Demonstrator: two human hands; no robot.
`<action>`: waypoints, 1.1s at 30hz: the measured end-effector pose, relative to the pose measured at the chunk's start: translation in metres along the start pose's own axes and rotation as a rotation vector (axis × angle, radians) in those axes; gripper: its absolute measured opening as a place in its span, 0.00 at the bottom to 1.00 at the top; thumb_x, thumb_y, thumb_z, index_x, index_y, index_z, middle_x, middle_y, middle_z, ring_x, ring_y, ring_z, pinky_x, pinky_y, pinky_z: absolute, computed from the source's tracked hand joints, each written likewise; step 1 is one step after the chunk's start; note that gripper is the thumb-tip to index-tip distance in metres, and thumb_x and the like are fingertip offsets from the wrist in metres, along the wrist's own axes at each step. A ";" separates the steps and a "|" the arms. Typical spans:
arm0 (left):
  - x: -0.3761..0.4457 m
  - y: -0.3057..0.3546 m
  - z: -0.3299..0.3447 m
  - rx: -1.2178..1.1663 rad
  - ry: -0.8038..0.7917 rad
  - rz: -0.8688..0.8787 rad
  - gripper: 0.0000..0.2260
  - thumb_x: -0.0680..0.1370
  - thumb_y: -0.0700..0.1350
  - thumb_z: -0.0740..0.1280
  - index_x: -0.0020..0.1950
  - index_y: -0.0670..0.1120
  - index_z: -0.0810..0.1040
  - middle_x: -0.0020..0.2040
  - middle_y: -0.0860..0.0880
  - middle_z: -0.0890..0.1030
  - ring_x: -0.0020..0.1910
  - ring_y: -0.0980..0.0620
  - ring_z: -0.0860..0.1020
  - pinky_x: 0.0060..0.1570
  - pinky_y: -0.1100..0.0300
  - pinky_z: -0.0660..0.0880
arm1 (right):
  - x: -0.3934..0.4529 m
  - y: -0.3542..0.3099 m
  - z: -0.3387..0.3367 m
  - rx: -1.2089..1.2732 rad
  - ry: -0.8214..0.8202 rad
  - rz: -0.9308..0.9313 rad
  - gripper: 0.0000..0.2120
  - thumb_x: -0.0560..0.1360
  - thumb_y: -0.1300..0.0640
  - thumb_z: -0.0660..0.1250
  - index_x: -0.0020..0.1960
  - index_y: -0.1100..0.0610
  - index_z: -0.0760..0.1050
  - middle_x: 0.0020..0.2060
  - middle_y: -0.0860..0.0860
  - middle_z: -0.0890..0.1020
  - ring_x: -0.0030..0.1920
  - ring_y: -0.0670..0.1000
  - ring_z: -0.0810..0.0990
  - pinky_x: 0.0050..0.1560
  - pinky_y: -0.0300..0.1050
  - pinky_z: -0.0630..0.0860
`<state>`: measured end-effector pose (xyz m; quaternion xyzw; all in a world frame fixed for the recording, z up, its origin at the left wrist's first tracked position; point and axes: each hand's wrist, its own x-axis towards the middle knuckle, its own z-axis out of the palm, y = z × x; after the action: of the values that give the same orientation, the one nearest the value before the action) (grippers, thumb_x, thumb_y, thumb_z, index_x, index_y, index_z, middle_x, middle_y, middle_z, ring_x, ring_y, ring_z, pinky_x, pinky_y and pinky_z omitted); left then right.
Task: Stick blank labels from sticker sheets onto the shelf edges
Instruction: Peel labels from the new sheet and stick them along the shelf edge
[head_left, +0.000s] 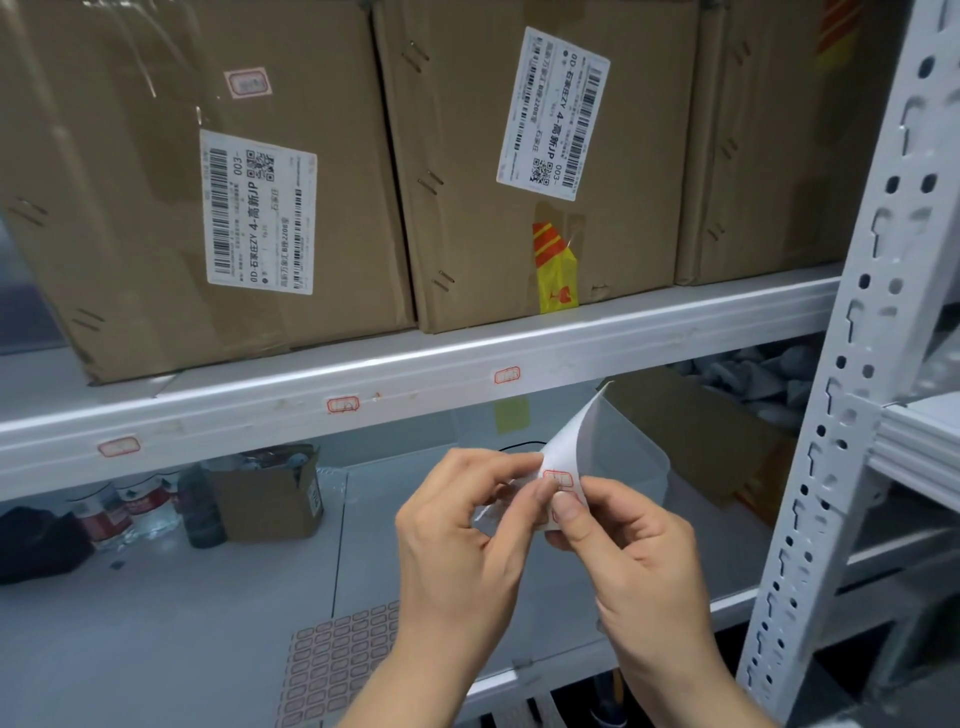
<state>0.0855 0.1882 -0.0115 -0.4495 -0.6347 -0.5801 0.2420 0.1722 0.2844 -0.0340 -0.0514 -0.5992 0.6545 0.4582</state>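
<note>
left hand (457, 525) pinches sticker sheet (569, 447) | right hand (628, 540) pinches label (558, 478) on it

Three boxes (467, 156) sit on the shelf (415, 358). Labels (343, 405) stuck along shelf edge. Hands (545, 545) at 6 o'clock below it; sticker sheet (337, 670) at 7 o'clock on lower shelf (156, 623).

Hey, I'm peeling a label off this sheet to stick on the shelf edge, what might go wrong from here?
1. Both hands, left hand and right hand, pinch the curled sheet tightly; the label might crease or tear as it lifts.
2. The three labels already on the shelf edge sit unevenly spaced, so the next may land crooked.
3. The spare sheet lies near the lower shelf's front and could slip off.
</note>
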 end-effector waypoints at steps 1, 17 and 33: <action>0.000 0.000 0.000 -0.012 -0.005 -0.012 0.03 0.75 0.44 0.75 0.48 0.48 0.88 0.42 0.56 0.83 0.43 0.57 0.81 0.45 0.71 0.73 | 0.000 0.000 0.000 0.000 0.002 -0.002 0.08 0.75 0.57 0.70 0.49 0.52 0.88 0.42 0.51 0.90 0.43 0.44 0.88 0.44 0.34 0.81; -0.006 0.004 0.000 -0.071 0.063 -0.049 0.04 0.72 0.41 0.79 0.44 0.50 0.89 0.42 0.60 0.87 0.39 0.58 0.86 0.40 0.65 0.81 | -0.008 -0.001 -0.002 -0.050 0.035 0.033 0.07 0.78 0.52 0.71 0.49 0.48 0.88 0.41 0.51 0.90 0.42 0.43 0.86 0.45 0.38 0.82; -0.005 0.005 0.008 -0.059 -0.037 -0.009 0.04 0.77 0.41 0.73 0.43 0.48 0.83 0.42 0.55 0.82 0.42 0.51 0.83 0.39 0.58 0.79 | -0.006 0.004 -0.007 -0.039 0.041 0.017 0.06 0.78 0.54 0.72 0.51 0.50 0.88 0.44 0.53 0.90 0.47 0.51 0.89 0.47 0.40 0.83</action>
<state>0.0935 0.1941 -0.0149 -0.4643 -0.6237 -0.5911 0.2144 0.1781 0.2858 -0.0422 -0.0788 -0.6021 0.6452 0.4636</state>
